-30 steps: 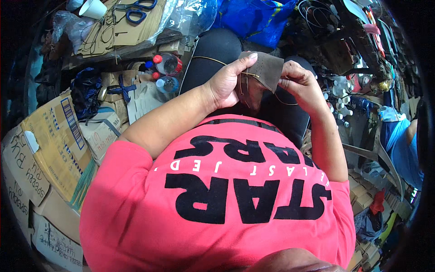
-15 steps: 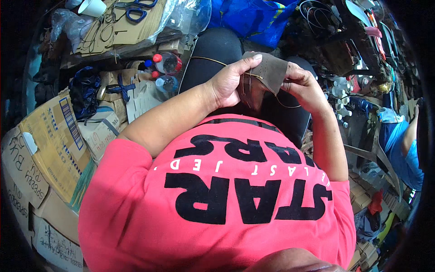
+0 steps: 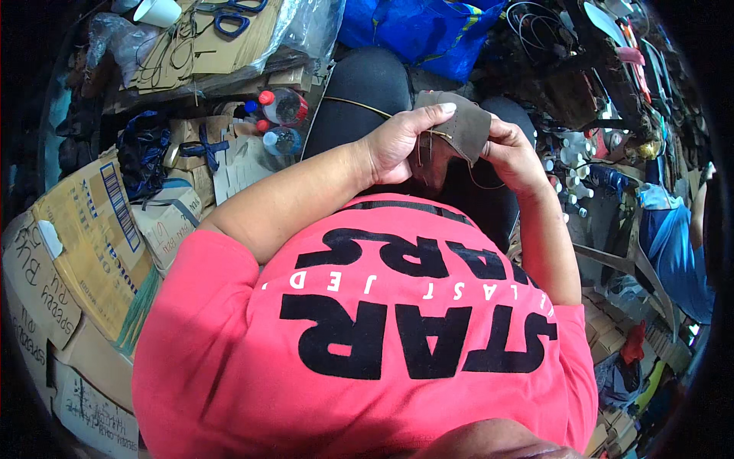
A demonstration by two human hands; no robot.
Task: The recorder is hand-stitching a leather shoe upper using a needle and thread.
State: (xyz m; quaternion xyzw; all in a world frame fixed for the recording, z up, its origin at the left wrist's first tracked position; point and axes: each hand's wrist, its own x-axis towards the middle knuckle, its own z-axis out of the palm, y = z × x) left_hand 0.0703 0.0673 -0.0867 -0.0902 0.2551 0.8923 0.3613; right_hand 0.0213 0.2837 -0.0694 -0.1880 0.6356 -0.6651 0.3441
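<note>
Above my lap I hold a dark brown leather piece with rows of small stitch holes, bent so that part of it folds down. My left hand grips its left side, thumb pressed on top and fingers beneath. At the right edge my right hand pinches the leather between thumb and curled fingers; the fingertips are partly hidden. A tan cord runs across my left thigh to the leather and passes through near my left thumb. A thin loop of it hangs below, beside my right hand.
Scissors with blue handles lie on stacked cardboard pieces at the far left. Bottles stand below them. Cardboard boxes crowd the left; a blue bag sits ahead. Small white-capped containers and tools fill the right.
Both hands and the leather piece have shifted slightly to the right and down. The leather has tilted a little; both hands keep their hold.
</note>
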